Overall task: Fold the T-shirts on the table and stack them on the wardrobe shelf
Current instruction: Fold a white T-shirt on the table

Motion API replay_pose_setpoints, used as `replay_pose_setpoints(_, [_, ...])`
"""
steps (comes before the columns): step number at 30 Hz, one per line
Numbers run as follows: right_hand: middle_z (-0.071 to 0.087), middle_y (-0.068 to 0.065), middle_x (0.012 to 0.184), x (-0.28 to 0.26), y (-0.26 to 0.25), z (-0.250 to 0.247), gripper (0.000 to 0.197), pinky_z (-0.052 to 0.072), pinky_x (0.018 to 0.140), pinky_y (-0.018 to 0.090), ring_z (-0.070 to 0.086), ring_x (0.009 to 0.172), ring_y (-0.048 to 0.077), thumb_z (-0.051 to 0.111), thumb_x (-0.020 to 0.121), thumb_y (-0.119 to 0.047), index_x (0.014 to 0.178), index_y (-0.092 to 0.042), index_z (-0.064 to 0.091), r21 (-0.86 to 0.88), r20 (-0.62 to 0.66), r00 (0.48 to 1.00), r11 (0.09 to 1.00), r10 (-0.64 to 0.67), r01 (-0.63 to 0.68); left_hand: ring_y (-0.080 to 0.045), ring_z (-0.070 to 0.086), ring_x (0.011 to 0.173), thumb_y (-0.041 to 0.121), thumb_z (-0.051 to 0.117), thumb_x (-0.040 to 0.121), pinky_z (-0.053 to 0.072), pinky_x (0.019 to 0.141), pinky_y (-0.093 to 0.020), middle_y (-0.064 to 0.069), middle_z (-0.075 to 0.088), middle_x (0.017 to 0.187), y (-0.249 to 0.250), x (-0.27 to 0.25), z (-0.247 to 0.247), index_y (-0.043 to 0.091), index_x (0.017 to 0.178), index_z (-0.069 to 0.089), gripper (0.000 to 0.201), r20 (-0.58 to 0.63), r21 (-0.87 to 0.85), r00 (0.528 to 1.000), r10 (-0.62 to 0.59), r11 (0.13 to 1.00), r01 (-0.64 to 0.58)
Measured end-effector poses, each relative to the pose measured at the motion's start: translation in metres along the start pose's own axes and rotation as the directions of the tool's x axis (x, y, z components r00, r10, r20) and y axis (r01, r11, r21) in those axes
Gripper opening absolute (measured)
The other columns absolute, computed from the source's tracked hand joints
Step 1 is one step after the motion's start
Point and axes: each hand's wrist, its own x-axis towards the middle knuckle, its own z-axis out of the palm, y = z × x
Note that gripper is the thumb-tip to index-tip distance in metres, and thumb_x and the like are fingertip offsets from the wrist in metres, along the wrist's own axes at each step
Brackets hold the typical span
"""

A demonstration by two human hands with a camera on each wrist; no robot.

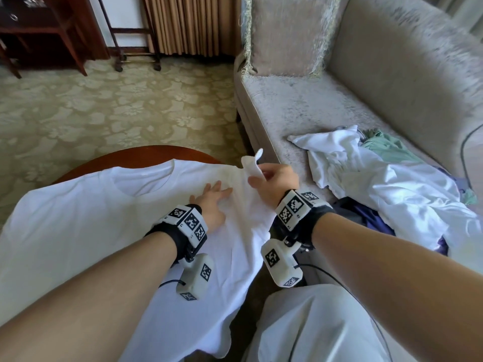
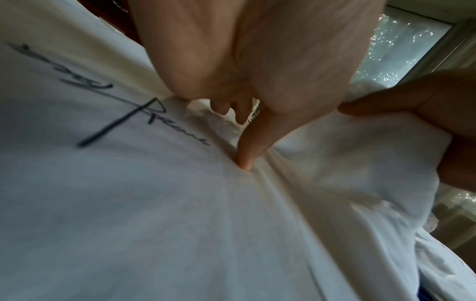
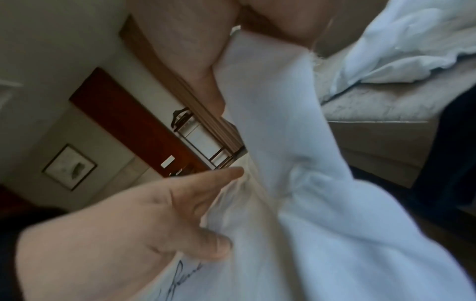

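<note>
Seen from the head camera, a white T-shirt [image 1: 104,218] lies spread across the round wooden bench [image 1: 136,155], its neckline toward the far edge. The left hand [image 1: 213,202] presses flat on the cloth with fingers straight, its grip wide and holding nothing, while the right hand [image 1: 274,178] pinches the shirt's sleeve [image 1: 251,165] and lifts it above the bench. Just beside the bench, a pale sofa [image 1: 326,105] carries a heap of unfolded clothes [image 1: 379,173], white and green among them, with a fringed cushion [image 1: 287,35] upright at its far end; floral carpet [image 1: 104,108] and dark wooden furniture [image 1: 39,27] fill the background. The left wrist camera shows the left hand's fingers [image 2: 247,150] pushing into the white fabric beside dark script lettering [image 2: 144,114], the right hand [image 2: 412,114] nearby. The right wrist camera shows the raised sleeve [image 3: 270,101] held in the right hand [image 3: 185,61], blocking much of the room behind.
</note>
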Motion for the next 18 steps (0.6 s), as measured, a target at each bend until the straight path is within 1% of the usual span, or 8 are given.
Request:
replay_pose_setpoints(3, [0.064,-0.008,0.065,-0.007,-0.004,0.007,0.021,0.045,0.052,0.018,0.057,0.060,0.006,0.061,0.082,-0.023,0.092,-0.037,0.074,-0.110,0.023,0.996,0.990,-0.090,0.092,-0.019,0.001,0.150,0.008,0.059,0.087,0.006,0.121,-0.046,0.006,0.011,0.162,-0.002,-0.005,-0.001,0.036,0.135,0.050,0.056,-0.121,-0.074,0.992,0.029,0.997,-0.038])
replay_pose_setpoints(5, [0.067,-0.007,0.073,-0.009,-0.004,0.010,0.025,0.050,0.061,0.022,0.060,0.067,0.010,0.058,0.085,-0.025,0.099,-0.039,0.073,-0.175,0.061,0.990,0.975,-0.125,0.134,-0.019,0.007,0.150,0.010,0.060,0.087,0.010,0.121,-0.042,0.007,0.020,0.160,-0.004,-0.010,-0.002,0.035,0.120,0.061,0.042,-0.144,-0.091,0.989,0.035,0.995,-0.049])
replay_pose_setpoints(7, [0.069,-0.004,0.090,-0.013,-0.004,0.016,0.027,0.052,0.074,0.025,0.063,0.083,0.016,0.057,0.088,-0.027,0.108,-0.038,0.071,-0.249,0.107,0.983,0.953,-0.152,0.174,-0.022,0.027,0.144,0.010,0.061,0.085,0.027,0.116,-0.036,0.003,0.036,0.153,-0.009,-0.010,-0.002,0.034,0.109,0.067,0.034,-0.147,-0.192,0.989,0.021,0.980,-0.050])
replay_pose_setpoints(10, [0.068,-0.002,0.103,-0.020,-0.002,0.035,0.031,0.052,0.085,0.028,0.063,0.096,0.019,0.059,0.088,-0.031,0.117,-0.036,0.067,-0.314,0.198,0.965,0.921,-0.173,0.229,-0.024,0.062,0.106,0.018,0.060,0.077,0.050,0.097,-0.039,-0.003,0.068,0.115,-0.015,-0.014,-0.005,0.039,0.079,0.073,0.025,-0.233,-0.606,0.971,-0.053,0.789,-0.103])
replay_pose_setpoints(12, [0.066,-0.007,0.093,-0.026,-0.004,0.043,0.036,0.053,0.086,0.030,0.063,0.092,0.016,0.062,0.087,-0.034,0.123,-0.034,0.062,-0.337,0.281,0.950,0.912,-0.139,0.234,-0.021,0.065,0.097,0.023,0.058,0.088,0.049,0.091,-0.033,-0.002,0.072,0.098,-0.014,-0.017,-0.012,0.026,0.082,0.075,0.018,-0.267,-0.731,0.951,-0.155,0.676,-0.095])
replay_pose_setpoints(15, [0.067,-0.012,0.089,-0.036,-0.010,0.049,0.047,0.051,0.083,0.024,0.058,0.090,0.009,0.071,0.081,-0.040,0.126,-0.031,0.059,-0.377,0.442,0.893,0.886,-0.082,0.268,-0.024,0.067,0.076,0.045,0.045,0.098,0.043,0.066,-0.030,-0.005,0.072,0.080,-0.016,-0.017,-0.023,0.017,0.084,0.071,0.041,-0.165,-0.813,0.937,-0.308,0.580,0.048])
replay_pose_setpoints(17, [0.070,-0.010,0.097,-0.037,-0.010,0.048,0.052,0.052,0.086,0.025,0.062,0.095,0.011,0.074,0.076,-0.044,0.124,-0.030,0.060,-0.367,0.483,0.875,0.902,-0.024,0.227,-0.025,0.069,0.073,0.052,0.058,0.088,0.047,0.065,-0.030,-0.006,0.073,0.078,-0.017,-0.015,-0.023,0.019,0.091,0.071,0.036,-0.119,-0.797,0.941,-0.316,0.596,0.099])
replay_pose_setpoints(18, [0.071,-0.009,0.096,-0.036,-0.010,0.045,0.048,0.055,0.085,0.027,0.066,0.091,0.012,0.074,0.076,-0.042,0.121,-0.028,0.063,-0.325,0.467,0.884,0.931,0.005,0.167,-0.025,0.069,0.073,0.043,0.067,0.082,0.052,0.065,-0.032,-0.006,0.073,0.078,-0.017,-0.016,-0.022,0.019,0.094,0.072,0.027,-0.127,-0.755,0.947,-0.295,0.648,0.100])
